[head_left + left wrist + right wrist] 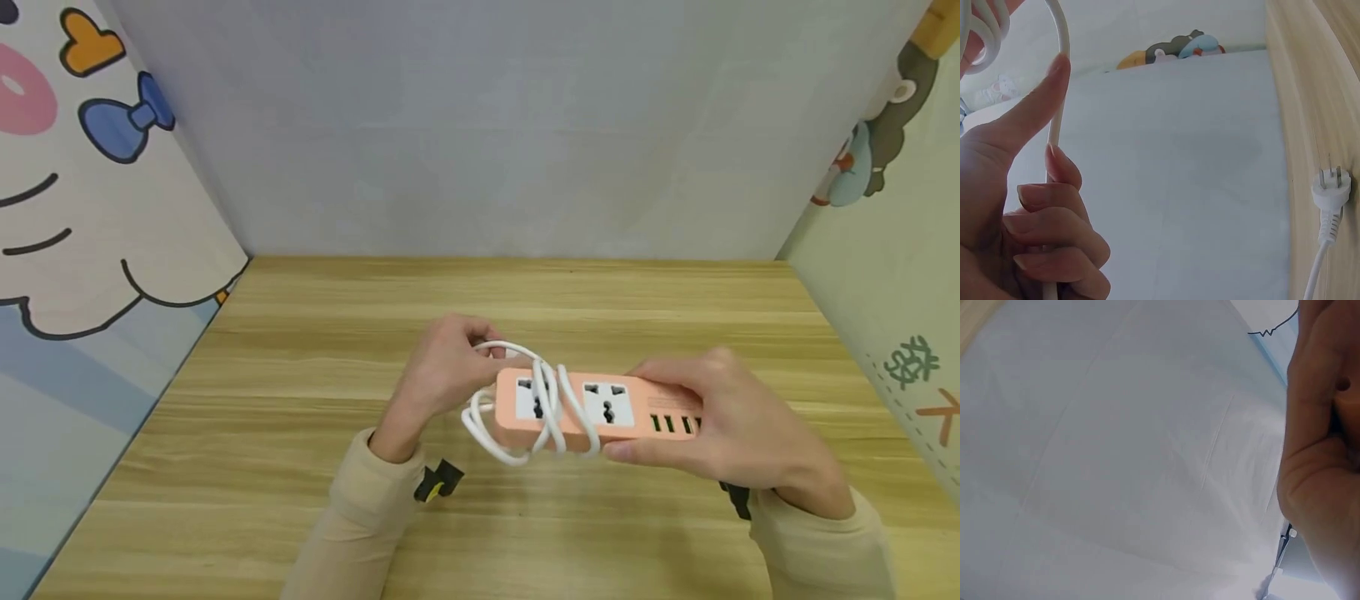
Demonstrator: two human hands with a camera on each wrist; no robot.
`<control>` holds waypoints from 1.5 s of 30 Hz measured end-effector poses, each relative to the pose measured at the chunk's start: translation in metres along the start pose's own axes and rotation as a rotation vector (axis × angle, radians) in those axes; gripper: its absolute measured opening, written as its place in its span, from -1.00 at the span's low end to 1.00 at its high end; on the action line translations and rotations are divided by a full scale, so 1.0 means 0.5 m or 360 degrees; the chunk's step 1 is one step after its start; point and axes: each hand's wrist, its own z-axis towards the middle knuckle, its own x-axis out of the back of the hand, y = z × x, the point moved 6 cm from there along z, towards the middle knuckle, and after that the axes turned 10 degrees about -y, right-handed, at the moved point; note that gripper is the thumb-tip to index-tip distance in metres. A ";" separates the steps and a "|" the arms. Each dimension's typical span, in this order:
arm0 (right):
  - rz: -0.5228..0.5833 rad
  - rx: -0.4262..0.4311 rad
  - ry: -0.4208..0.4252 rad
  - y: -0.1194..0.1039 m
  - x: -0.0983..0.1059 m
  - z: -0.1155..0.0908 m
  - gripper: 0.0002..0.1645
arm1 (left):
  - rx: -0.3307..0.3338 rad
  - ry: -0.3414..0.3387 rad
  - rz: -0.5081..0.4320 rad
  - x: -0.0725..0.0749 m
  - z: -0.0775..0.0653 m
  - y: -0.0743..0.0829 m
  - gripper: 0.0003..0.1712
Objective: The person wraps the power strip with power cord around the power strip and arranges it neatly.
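Observation:
A peach-coloured power strip [643, 408] with white socket panels and several USB ports is held above the table. My right hand [738, 417] grips its right end, thumb along the near edge and fingers over the far edge. White cord [551, 408] loops round the strip's left half. At the strip's left end, my left hand [446, 367] holds a length of this cord; in the left wrist view its fingers [1063, 228] curl round the cord and the thumb lies against it. The white three-pin plug [1332, 187] appears against the wooden table in that view.
The wooden table [300, 350] reaches back to a plain grey wall [510, 133]. Cartoon-printed panels stand at the left [112, 208] and right [892, 275]. Small black wrist mounts [438, 481] show beside both sleeves.

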 end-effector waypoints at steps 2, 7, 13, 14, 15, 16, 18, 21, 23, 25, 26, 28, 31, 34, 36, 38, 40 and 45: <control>-0.0006 -0.0012 -0.0031 0.002 -0.004 0.002 -0.62 | -0.0014 0.0044 0.0043 0.001 -0.003 0.000 -0.62; -0.0035 -0.0010 -0.0086 0.004 -0.013 0.003 -0.65 | -0.0064 0.0143 0.0094 0.003 -0.009 0.001 -0.41; -0.0090 -0.0026 -0.0130 0.008 -0.018 0.003 -0.67 | -0.0064 0.0231 0.0177 0.005 -0.011 0.005 -0.37; -0.0094 -0.0024 -0.0138 0.009 -0.019 0.003 -0.68 | -0.0059 0.0246 0.0196 0.005 -0.011 0.006 -0.36; -0.0100 -0.0019 -0.0144 0.009 -0.020 0.002 -0.68 | -0.0061 0.0266 0.0218 0.006 -0.010 0.006 -0.35; -0.0108 -0.0017 -0.0149 0.010 -0.021 0.002 -0.68 | -0.0062 0.0284 0.0239 0.007 -0.010 0.006 -0.33; -0.0120 -0.0015 -0.0160 0.010 -0.022 0.002 -0.69 | -0.0076 0.0324 0.0277 0.008 -0.010 0.007 -0.31; -0.0125 -0.0022 -0.0176 0.011 -0.024 0.003 -0.70 | -0.0093 0.0362 0.0309 0.010 -0.010 0.009 -0.30; -0.0136 -0.0025 -0.0179 0.011 -0.024 0.003 -0.70 | -0.0097 0.0370 0.0310 0.011 -0.011 0.010 -0.31; -0.0146 -0.0022 -0.0184 0.010 -0.025 0.004 -0.70 | -0.0110 0.0374 0.0305 0.011 -0.012 0.012 -0.33; -0.0152 -0.0020 -0.0186 0.009 -0.026 0.004 -0.70 | -0.0120 0.0376 0.0301 0.010 -0.012 0.012 -0.35; -0.0165 -0.0020 -0.0195 0.009 -0.027 0.005 -0.69 | -0.0147 0.0382 0.0283 0.010 -0.012 0.013 -0.39; -0.0164 -0.0020 -0.0212 0.010 -0.028 0.005 -0.69 | -0.0188 0.0385 0.0251 0.010 -0.010 0.014 -0.45; -0.0172 -0.0009 -0.0218 0.010 -0.029 0.005 -0.68 | -0.0211 0.0375 0.0233 0.010 -0.009 0.016 -0.50; -0.0180 0.0000 -0.0221 0.010 -0.029 0.005 -0.68 | -0.0211 0.0370 0.0231 0.010 -0.009 0.018 -0.52; -0.0195 0.0008 -0.0224 0.010 -0.030 0.005 -0.67 | -0.0210 0.0370 0.0233 0.010 -0.009 0.019 -0.52; -0.0203 0.0010 -0.0232 0.010 -0.031 0.005 -0.67 | -0.0217 0.0380 0.0229 0.010 -0.010 0.019 -0.52; -0.0208 0.0038 -0.0250 0.008 -0.033 0.005 -0.66 | -0.0269 0.0474 0.0268 0.016 -0.014 0.020 -0.47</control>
